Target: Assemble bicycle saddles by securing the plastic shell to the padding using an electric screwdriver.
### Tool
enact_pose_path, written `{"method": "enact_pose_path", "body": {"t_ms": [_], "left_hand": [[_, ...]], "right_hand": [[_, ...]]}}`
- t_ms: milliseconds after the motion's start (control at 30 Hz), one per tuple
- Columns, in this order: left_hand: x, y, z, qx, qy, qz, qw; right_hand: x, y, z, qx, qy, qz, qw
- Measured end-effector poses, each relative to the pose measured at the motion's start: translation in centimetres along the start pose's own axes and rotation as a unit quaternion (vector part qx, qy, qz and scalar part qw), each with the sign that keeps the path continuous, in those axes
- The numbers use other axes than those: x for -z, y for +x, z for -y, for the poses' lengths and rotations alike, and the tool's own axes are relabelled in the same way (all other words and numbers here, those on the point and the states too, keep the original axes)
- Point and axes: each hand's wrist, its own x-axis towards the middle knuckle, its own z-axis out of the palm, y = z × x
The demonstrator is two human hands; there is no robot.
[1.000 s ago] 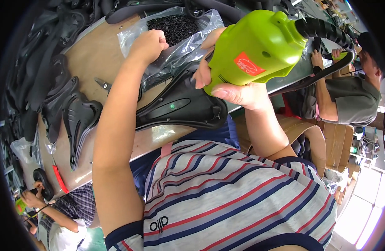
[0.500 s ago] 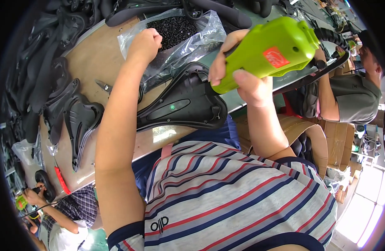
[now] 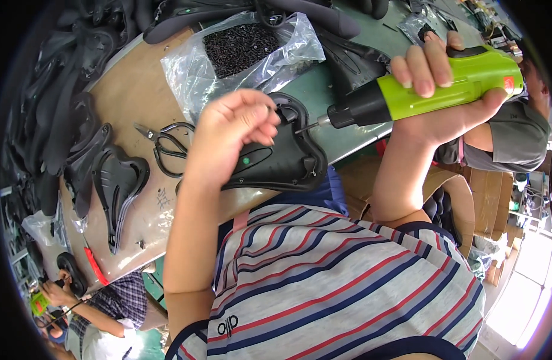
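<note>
A green and black electric screwdriver (image 3: pixel 468 81) lies in my right hand (image 3: pixel 438 123), fingers and thumb wrapped round its body. It is tilted almost level, and its thin bit points left over the edge of a black plastic saddle-shaped shell (image 3: pixel 279 159). Whether the bit touches the shell, I cannot tell. My left hand (image 3: pixel 225 129) hovers above the shell's far left part, hiding it. Its fingers are pinched on a small dark piece that looks like a black screw (image 3: pixel 269 109). Beyond lies an open clear plastic bag of black screws (image 3: pixel 240 49).
Scissors (image 3: pixel 162 141) with black handles lie left of my left hand. Black saddle parts (image 3: pixel 117 180) lie and pile up along the left and far side. A red-handled tool (image 3: pixel 95 264) rests near the table edge. Other people sit at both sides, with cardboard (image 3: pixel 489 198) at right.
My left hand has come out of the screw bag, nearer to me, over the shell. My right hand has moved right and turned the screwdriver, so its bit now points left. The shell has shifted slightly.
</note>
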Motion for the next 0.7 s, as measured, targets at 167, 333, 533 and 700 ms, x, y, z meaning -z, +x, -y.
{"method": "enact_pose_path", "body": {"t_ms": [167,333,533,700], "left_hand": [[-2.3,-2.1,1.6,0.005,-0.034,0.000,0.999],[-2.8,-2.2,2.0,-0.025,-0.019,0.008,0.999],[-3.1,-2.6,2.0,0.019,0.010,-0.040,0.999],[-3.1,-1.2,1.3,0.027,0.077,-0.064,0.995]], "right_hand": [[0.0,1.2,0.1,-0.023,0.024,0.042,0.999],[-0.1,0.8,-0.6,-0.025,0.004,0.045,0.999],[-1.2,0.3,-0.9,0.004,-0.047,0.145,0.988],[-1.4,0.5,-1.4,0.033,-0.123,0.264,0.956]]}}
